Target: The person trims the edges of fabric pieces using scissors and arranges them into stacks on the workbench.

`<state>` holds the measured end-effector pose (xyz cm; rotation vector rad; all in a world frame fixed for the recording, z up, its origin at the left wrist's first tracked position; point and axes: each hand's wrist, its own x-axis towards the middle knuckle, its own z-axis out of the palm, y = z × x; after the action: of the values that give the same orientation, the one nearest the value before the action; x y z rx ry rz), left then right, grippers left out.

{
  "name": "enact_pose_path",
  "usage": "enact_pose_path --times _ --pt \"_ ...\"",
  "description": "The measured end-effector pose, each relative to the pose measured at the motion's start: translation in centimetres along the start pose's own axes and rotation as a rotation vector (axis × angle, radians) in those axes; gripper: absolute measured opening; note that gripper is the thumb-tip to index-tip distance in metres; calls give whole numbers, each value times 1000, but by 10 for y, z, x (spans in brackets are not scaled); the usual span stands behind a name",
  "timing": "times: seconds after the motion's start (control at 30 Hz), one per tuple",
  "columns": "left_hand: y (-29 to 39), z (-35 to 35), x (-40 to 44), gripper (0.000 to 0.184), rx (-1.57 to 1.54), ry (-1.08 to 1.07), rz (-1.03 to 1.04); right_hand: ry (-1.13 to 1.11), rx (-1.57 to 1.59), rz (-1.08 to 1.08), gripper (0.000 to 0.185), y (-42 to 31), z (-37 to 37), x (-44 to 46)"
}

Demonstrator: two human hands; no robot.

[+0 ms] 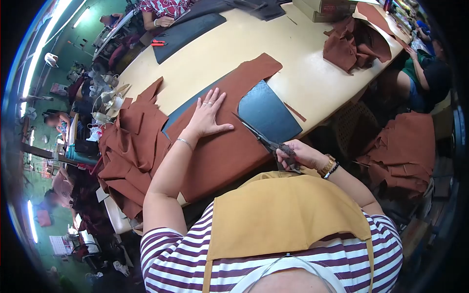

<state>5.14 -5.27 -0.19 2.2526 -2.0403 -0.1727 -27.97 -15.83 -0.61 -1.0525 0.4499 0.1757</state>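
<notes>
Rust cloth (215, 156): status?

Mid-view, over blue sheet (270, 110) exposed at 1 o'clock. Scissors (266, 142) at 4 o'clock, right hand (307, 155) gripping; left hand (207, 118) spread flat on cloth.

Risk?

Palm slips, cloth creeps, cut wanders. Low blade could nick blue.

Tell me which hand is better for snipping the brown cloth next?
Probably the right hand: it holds the scissors, and their blades are at the brown cloth. The left hand lies flat on the cloth with its fingers spread, so it seems better placed for keeping it steady.
</notes>
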Motion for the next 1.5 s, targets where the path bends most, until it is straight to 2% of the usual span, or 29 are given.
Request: enact_pose_path --times 0.43,0.57,0.87,1.13,1.5 --pt "15 5 -10 114 24 75 -143 50 26 -30 30 6 3 4" --pt "21 7 -11 114 25 69 -135 83 38 26 31 1 6 6" --pt "24 6 -12 114 19 83 -167 65 85 -47 29 11 3 6" --pt "39 8 -18 115 34 90 -186 85 56 -18 29 11 4 10" --pt "74 13 -24 112 47 83 -402 127 85 -58 26 13 9 6"
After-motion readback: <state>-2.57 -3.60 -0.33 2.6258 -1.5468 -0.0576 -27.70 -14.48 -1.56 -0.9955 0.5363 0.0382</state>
